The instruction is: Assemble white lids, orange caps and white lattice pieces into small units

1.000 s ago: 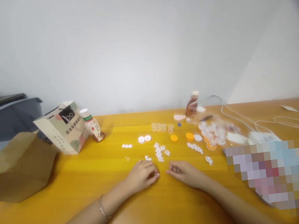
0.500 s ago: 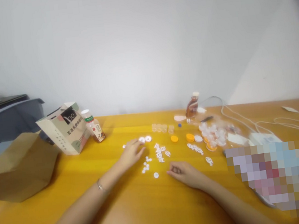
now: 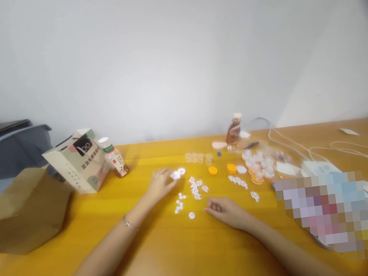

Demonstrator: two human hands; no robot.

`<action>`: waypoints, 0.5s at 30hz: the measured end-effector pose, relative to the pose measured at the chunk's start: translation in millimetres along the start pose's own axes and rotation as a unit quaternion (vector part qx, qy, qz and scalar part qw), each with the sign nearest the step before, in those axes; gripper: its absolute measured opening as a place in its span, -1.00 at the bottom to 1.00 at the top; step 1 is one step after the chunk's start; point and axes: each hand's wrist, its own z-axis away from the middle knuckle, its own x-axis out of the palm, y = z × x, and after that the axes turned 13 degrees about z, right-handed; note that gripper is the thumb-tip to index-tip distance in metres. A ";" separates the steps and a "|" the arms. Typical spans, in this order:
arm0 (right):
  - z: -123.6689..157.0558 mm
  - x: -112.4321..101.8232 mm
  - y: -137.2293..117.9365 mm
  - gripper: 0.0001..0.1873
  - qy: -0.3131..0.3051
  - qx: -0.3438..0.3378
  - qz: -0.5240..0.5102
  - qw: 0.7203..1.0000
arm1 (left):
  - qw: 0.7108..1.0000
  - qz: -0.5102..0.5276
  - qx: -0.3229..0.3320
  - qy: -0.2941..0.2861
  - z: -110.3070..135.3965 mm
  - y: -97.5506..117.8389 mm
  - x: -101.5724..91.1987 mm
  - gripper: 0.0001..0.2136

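My left hand [image 3: 160,184] reaches over the middle of the table, thumb and fingers closed at the edge of a small white plastic piece [image 3: 175,175]. A white disc with a dark centre [image 3: 182,171] lies right beside that piece. Curled loosely on the table is my right hand [image 3: 226,212], with nothing visible in its fingers. Between the hands lie several small white round bits [image 3: 180,204] and a larger white disc [image 3: 191,215]. Just beyond them is a cluster of white openwork pieces [image 3: 195,189]. Another openwork piece [image 3: 254,196] sits right of my right hand.
Clear little cups [image 3: 194,157] stand in a row farther back. Orange caps [image 3: 231,168] and a heap of clear cups [image 3: 258,163] are to the right. A brown bottle [image 3: 234,129], cables [image 3: 322,148], a paper bag [image 3: 84,163] and a labelled bottle [image 3: 115,159] stand around.
My left hand has shifted slightly left, and its fingertips are now at a white piece beside the disc. My right hand stays curled in the same place.
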 end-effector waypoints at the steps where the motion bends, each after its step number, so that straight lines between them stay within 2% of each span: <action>1: -0.6 0.6 0.3 -0.73 0.000 0.000 -0.001 1.000 | 0.999 0.012 0.035 -0.024 9.9 9.7 -3.2 -0.73; 3: -1.9 2.1 1.0 -0.73 0.001 0.004 -0.004 1.000 | 0.990 0.029 0.098 -0.097 30.0 29.0 -7.0 -0.73; 6: -3.6 4.4 2.1 -0.74 0.005 0.013 -0.008 1.000 | 0.980 0.021 0.126 -0.151 51.9 49.0 -6.6 -0.75; 9: -3.8 5.6 2.4 -0.74 0.011 0.014 -0.007 1.000 | 0.977 0.004 0.133 -0.169 58.9 53.7 -1.7 -0.77; 15: -3.2 4.8 0.2 -0.73 0.018 0.012 0.009 1.000 | 0.975 -0.011 0.144 -0.167 59.3 52.1 8.8 -0.75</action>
